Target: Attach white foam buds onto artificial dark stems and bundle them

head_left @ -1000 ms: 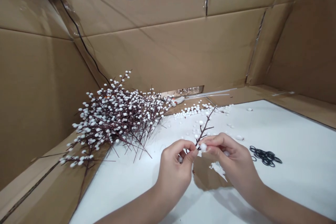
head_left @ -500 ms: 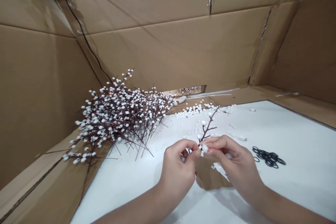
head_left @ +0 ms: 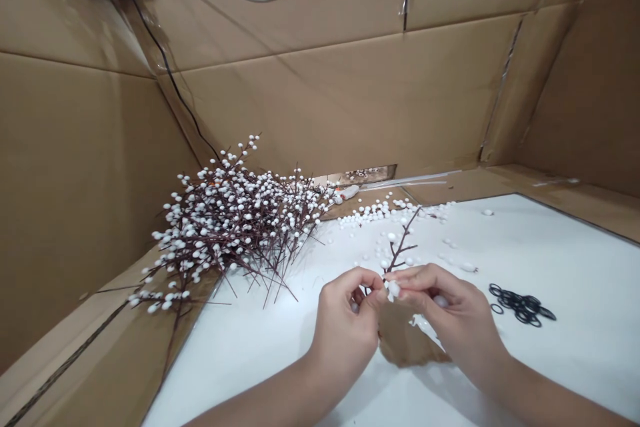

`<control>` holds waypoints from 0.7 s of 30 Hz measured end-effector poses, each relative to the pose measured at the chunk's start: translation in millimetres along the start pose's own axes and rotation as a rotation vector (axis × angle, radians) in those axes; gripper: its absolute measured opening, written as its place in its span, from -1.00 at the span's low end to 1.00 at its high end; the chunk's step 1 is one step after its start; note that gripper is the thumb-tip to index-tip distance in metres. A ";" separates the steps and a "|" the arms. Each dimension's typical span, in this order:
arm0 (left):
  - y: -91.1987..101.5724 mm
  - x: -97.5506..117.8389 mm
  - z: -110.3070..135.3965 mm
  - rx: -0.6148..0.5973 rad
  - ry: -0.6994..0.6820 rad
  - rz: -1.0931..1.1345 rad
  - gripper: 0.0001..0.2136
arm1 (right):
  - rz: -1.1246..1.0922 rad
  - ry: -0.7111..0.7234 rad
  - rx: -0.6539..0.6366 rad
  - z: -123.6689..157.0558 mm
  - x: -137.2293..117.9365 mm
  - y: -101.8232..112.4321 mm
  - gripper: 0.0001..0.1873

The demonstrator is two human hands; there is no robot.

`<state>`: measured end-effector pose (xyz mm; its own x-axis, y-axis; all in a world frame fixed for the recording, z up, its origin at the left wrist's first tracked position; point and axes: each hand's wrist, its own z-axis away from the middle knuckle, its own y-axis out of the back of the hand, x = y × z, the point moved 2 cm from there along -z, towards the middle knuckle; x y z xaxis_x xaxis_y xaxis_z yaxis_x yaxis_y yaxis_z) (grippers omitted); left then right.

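My left hand (head_left: 345, 323) has thumb and forefinger pinched on a brown artificial berry twig (head_left: 401, 248), which stands up from my fingers and bears a few white berries. Against it, my right hand (head_left: 453, 310) pinches a white foam berry (head_left: 394, 289); the fingertips of both hands nearly touch. Another white ball (head_left: 441, 301) shows by the curled fingers of my right hand. Below them is a brown cardboard patch (head_left: 413, 345) with a white smeared strip (head_left: 425, 328) on it. The lower end of the twig is hidden by my fingers.
A big heap of berry twigs (head_left: 235, 213) lies at the left. Loose white berries (head_left: 370, 213) are scattered along the board's back edge, near a white-handled tool (head_left: 349, 192) and clear sticks (head_left: 410, 182). Black rings (head_left: 523, 305) lie right. Cardboard walls (head_left: 325, 100) enclose the white board (head_left: 560, 247).
The whole view has shifted slightly, with everything a little lower and further right. Both hands keep their pinch on the twig and the berry, with barely any movement between them.
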<state>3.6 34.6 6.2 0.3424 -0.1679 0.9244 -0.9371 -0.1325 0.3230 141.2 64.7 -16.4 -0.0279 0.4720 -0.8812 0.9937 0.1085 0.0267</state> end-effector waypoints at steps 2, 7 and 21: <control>0.2 -3.1 -0.9 -0.055 0.004 0.050 -0.88 | 0.011 0.007 -0.018 -1.6 -1.0 1.5 -0.86; 5.8 -2.3 -4.3 -0.203 0.002 0.197 -0.72 | 0.022 0.031 -0.027 -6.5 -5.0 6.4 -0.90; 7.9 5.9 -18.0 -0.263 0.270 0.528 -0.78 | -0.172 -0.122 -0.057 -1.0 -6.8 3.0 -0.64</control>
<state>-3.0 50.1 17.9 -0.1659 0.1109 0.9799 -0.9718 0.1505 -0.1816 144.3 62.7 -9.9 -0.1803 0.3335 -0.9254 0.9676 0.2293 -0.1059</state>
